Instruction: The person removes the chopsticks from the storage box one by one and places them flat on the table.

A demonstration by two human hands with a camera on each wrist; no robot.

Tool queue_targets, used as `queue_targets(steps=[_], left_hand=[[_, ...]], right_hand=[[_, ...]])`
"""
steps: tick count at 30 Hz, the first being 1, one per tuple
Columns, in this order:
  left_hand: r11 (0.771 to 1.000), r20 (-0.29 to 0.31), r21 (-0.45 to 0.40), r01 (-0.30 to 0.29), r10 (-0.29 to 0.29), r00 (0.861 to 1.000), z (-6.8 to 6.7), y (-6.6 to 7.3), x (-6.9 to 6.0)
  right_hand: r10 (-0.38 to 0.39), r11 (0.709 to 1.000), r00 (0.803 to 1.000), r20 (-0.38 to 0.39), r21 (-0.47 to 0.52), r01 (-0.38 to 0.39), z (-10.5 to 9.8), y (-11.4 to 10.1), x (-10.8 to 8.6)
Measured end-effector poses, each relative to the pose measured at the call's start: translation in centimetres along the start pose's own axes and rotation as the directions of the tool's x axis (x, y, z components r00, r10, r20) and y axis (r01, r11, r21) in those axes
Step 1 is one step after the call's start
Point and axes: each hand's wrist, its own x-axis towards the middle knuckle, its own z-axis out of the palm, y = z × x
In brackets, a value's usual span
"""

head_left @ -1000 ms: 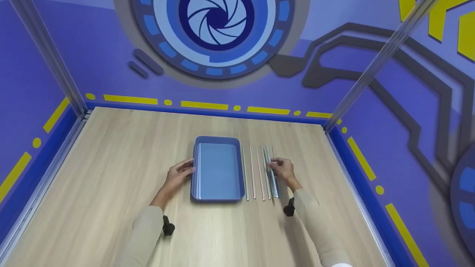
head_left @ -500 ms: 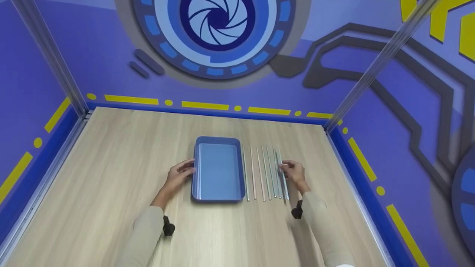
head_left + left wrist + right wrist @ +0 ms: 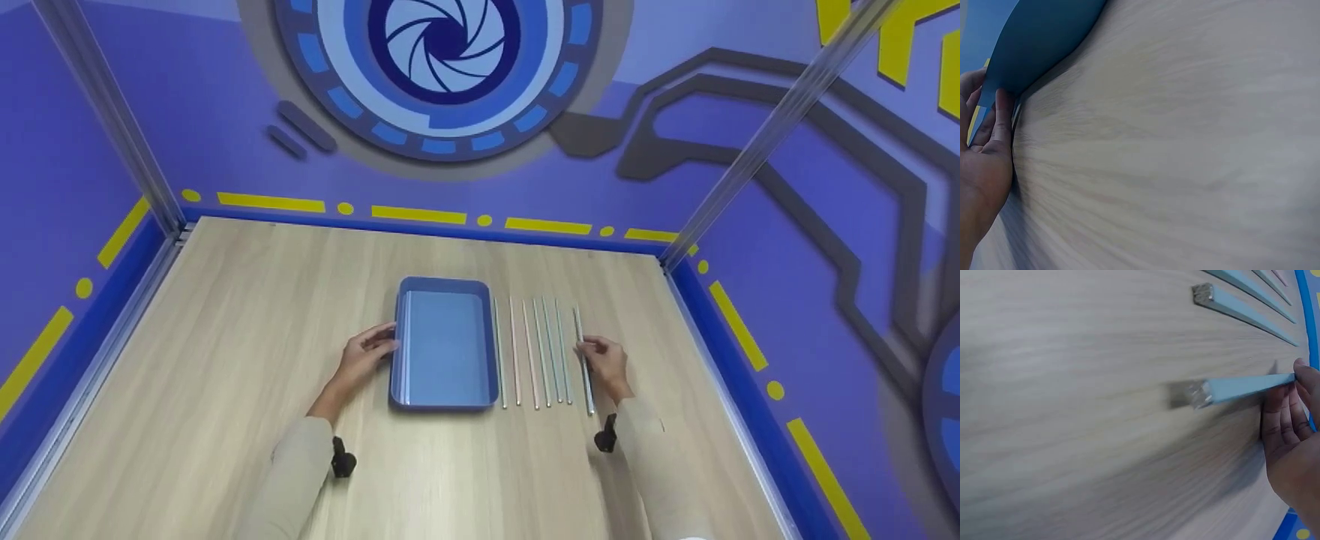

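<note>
A blue rectangular tray lies on the wooden table, its wall also showing in the left wrist view. Against its left side rests the left hand, thumb and fingertips touching the wall; the palm faces the camera. The right hand pinches a thin metallic rod between thumb and fingers. In the right wrist view this rod looks pale blue, its near end slightly above the tabletop, the hand at its far part. Several similar rods lie side by side between tray and right hand.
The wooden tabletop is bordered by a blue back wall and blue side walls. Metal posts stand at the back corners. A small black camera is worn at each wrist.
The right hand has moved right and slightly toward the wearer with its rod, now apart from the row. The rods left behind lie more spread out. The left hand stays at the tray.
</note>
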Motion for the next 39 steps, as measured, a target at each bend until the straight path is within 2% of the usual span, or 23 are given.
queue_targets(steps=[9,13,21,27,32,36,39], left_hand=[[1.0,-0.014,0.007,0.022,-0.022,1.0,0.1,0.0,0.0],[0.999,-0.017,0.002,0.033,-0.033,0.999,0.1,0.1,0.0],[0.999,-0.022,0.019,0.045,-0.045,0.999,0.0,0.2,0.0],[0.999,-0.014,0.007,0.036,-0.036,0.999,0.0,0.0,0.0],[1.0,-0.023,-0.012,0.024,-0.024,0.999,0.1,-0.1,0.0],[0.999,-0.016,-0.016,0.039,-0.039,0.999,0.1,0.0,-0.1],[0.999,-0.014,-0.01,0.038,-0.038,0.999,0.2,0.1,-0.2]], right_hand=[[-0.067,0.989,0.998,-0.02,-0.132,0.064,1.1,0.7,0.5],[-0.096,0.983,0.995,-0.035,-0.158,0.089,1.5,0.6,0.8],[-0.092,0.978,0.994,-0.065,-0.194,0.078,2.1,0.1,1.0],[-0.069,0.98,0.995,-0.069,-0.189,0.055,2.2,0.3,1.0],[-0.054,0.981,0.999,-0.005,-0.184,0.052,1.7,0.4,1.0],[-0.037,0.99,0.998,0.046,-0.131,0.043,1.1,0.0,1.0],[-0.04,0.995,0.998,0.056,-0.088,0.044,0.8,-0.4,1.0]])
